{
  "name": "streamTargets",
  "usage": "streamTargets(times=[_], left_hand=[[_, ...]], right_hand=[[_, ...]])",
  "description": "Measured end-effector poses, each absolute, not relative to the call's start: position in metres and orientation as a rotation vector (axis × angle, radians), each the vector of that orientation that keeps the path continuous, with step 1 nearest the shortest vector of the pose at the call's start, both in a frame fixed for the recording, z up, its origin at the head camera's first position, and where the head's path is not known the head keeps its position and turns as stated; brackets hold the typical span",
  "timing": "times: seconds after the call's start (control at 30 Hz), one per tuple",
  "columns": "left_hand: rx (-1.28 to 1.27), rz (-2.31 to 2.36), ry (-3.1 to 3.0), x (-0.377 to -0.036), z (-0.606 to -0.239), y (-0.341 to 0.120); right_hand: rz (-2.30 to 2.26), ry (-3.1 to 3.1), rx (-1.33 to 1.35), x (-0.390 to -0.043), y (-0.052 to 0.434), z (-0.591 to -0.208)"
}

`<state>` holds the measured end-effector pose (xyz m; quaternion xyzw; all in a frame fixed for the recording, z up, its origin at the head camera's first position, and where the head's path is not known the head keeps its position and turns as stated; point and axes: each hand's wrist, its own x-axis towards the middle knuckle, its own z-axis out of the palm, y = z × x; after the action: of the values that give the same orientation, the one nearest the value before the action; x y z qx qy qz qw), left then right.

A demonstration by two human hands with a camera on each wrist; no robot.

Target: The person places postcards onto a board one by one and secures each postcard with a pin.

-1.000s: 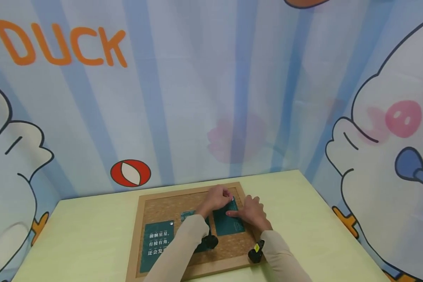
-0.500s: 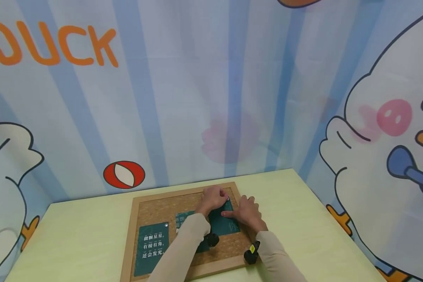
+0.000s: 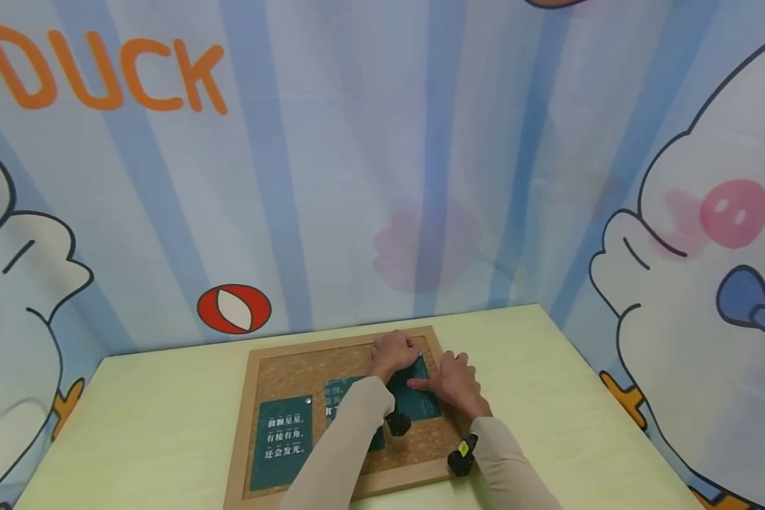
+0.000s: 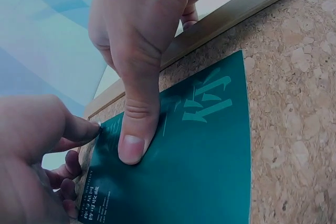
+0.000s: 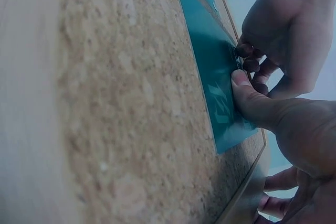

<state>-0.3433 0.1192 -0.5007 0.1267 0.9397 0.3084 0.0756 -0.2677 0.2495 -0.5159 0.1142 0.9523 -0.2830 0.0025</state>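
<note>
A framed corkboard [image 3: 414, 446] lies on the pale yellow table [image 3: 166, 425]. On its right side lies a dark green card [image 4: 210, 156] with pale lettering. My left hand [image 3: 392, 352] is at the card's upper edge, its thumb tip touching a small shiny pushpin [image 4: 100, 125] there; the other fingers are curled. From the right, my right hand [image 3: 452, 386] rests its extended thumb flat on the card, with its fingers spread over the board's right border. The pin's point is hidden.
A green card with white Chinese characters [image 3: 283, 439] lies on the board's left part, with a silver pin [image 3: 308, 401] at its upper right corner. Another green card [image 3: 339, 389] in the middle is partly covered by the left sleeve. A duck-printed curtain [image 3: 357, 177] stands behind.
My left hand has turned over the pin, from a fingertip pinch to the thumb against it, and its wrist has shifted right. The right hand stays on the card. The head view swayed slightly.
</note>
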Motion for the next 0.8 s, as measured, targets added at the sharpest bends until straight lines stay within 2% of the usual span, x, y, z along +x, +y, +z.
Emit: streamTargets(times=[0.8], left_hand=[[0.189,1.095,2.784,-0.3408,-0.4949,0.1172]], right_hand=[[-0.886,2.975,0.361,-0.2686,0.2487,-0.5177]])
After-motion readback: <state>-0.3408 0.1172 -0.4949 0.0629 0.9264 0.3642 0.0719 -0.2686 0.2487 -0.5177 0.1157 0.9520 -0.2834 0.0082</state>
